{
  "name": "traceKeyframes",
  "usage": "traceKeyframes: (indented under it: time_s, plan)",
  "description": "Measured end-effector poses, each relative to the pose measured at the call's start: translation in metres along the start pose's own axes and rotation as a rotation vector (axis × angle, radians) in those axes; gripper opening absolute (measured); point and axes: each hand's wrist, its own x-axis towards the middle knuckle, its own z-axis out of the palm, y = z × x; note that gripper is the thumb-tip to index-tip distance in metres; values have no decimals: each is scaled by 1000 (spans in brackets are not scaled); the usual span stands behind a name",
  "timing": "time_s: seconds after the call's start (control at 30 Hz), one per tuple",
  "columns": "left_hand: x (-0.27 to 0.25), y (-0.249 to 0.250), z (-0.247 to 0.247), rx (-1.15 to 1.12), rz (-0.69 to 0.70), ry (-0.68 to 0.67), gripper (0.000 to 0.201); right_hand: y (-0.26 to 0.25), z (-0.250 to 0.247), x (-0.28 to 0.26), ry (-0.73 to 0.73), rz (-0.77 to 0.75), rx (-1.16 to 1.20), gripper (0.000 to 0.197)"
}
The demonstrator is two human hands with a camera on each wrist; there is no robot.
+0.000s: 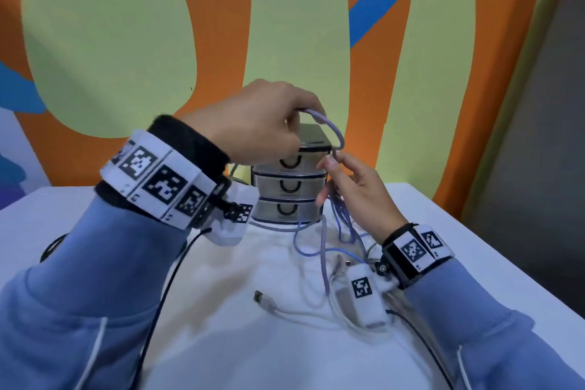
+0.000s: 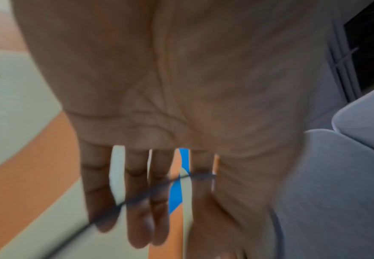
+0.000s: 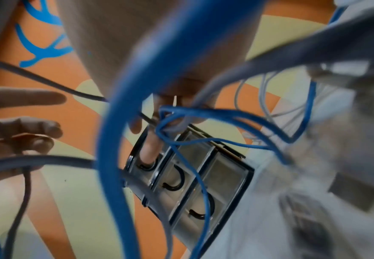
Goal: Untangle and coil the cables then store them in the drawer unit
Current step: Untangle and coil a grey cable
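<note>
Cables (image 1: 335,241) still tangled on worktop (image 1: 221,310); none coiled. Left hand (image 1: 262,123), right hand (image 1: 354,190) each grip pinching lavender strand (image 1: 332,127). Drawer unit (image 1: 289,187) closed.

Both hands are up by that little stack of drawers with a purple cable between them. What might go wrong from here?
1. The purple cable arches right over the drawer unit; a tug from the left hand or right hand might drag or tip the unit.
2. Blue cables hang tangled below the right hand; lifting could tighten the knot.
3. The white cable lying loose on the table may get pulled along.
</note>
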Motion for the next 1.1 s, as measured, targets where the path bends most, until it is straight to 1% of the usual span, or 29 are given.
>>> traceKeyframes:
  time_s: [0.07, 0.1, 0.13, 0.17, 0.2, 0.23, 0.27, 0.3, 0.33, 0.37, 0.4, 0.43, 0.47, 0.53, 0.57, 0.63, 0.67, 0.7, 0.73, 0.8, 0.83, 0.87, 0.93, 1.0, 1.03, 1.1]
  plan:
    - [-7, -2, -8, -38, -28, -29, 56, 0, -3, 0, -15, -13, -46, 32]
    - [-8, -1, -9, -89, -10, -6, 58, -1, -5, 1, -8, -25, -76, 32]
    - [-9, 5, -8, -142, 26, 52, 56, -2, -6, 1, 0, -39, -100, 31]
    - [-9, 12, -5, -158, 71, 132, 50, -4, -6, 0, -6, -55, -108, 29]
    - [-8, 19, -1, -116, 120, 212, 42, -6, -5, -1, -19, -75, -111, 27]
    - [-5, 25, 5, -24, 181, 282, 34, -8, -2, -1, -38, -89, -109, 25]
    - [-1, 30, 11, 84, 222, 312, 24, -8, 0, -1, -55, -97, -119, 23]
    - [3, 34, 18, 180, 235, 301, 18, -7, 1, -1, -62, -107, -138, 27]
    - [7, 36, 25, 238, 220, 261, 18, -7, 3, -1, -48, -118, -165, 38]
    - [10, 37, 32, 287, 175, 201, 20, -8, 4, -1, -25, -115, -166, 46]
    - [13, 36, 38, 328, 112, 146, 18, -8, 4, -1, -7, -116, -129, 49]
    - [15, 34, 44, 374, 51, 96, 14, -7, 3, -1, 4, -127, -80, 49]
    - [16, 30, 49, 396, -4, 53, 15, -8, 2, -2, 4, -129, -34, 43]
    - [16, 21, 55, 348, -82, -41, 27, -11, 2, -2, 20, -110, -15, 20]
    - [17, 18, 55, 301, -93, -62, 27, -10, 3, -2, 28, -110, -14, 17]
    - [18, 12, 54, 237, -81, -49, 21, -6, 4, -1, 22, -100, 12, 18]
    - [18, 9, 52, 218, -82, -13, 19, -4, 5, 0, 17, -88, 32, 20]
    - [18, 7, 47, 199, -96, 59, 20, -2, 4, 1, 0, -77, 43, 23]
    - [17, 3, 41, 177, -119, 171, 22, 0, 3, 1, -21, -59, 32, 25]
    - [17, -8, 25, 115, -204, 450, 24, 1, -1, 2, -68, -13, -45, 27]
    - [17, -15, 17, 70, -248, 566, 24, 2, -2, 2, -90, 12, -69, 28]
    - [17, -21, 12, 24, -274, 630, 24, 1, -3, 2, -104, 38, -67, 30]
    - [16, -29, 12, -15, -288, 660, 23, 3, -3, 3, -102, 60, -101, 32]
    - [14, -33, 16, 5, -288, 671, 23, 4, -1, 4, -88, 50, -191, 31]
    - [14, -34, 17, 7, -288, 670, 23, 4, -1, 3, -73, 51, -195, 30]
    - [15, -36, 16, -20, -292, 675, 23, 0, -5, 2, -47, 70, -56, 29]
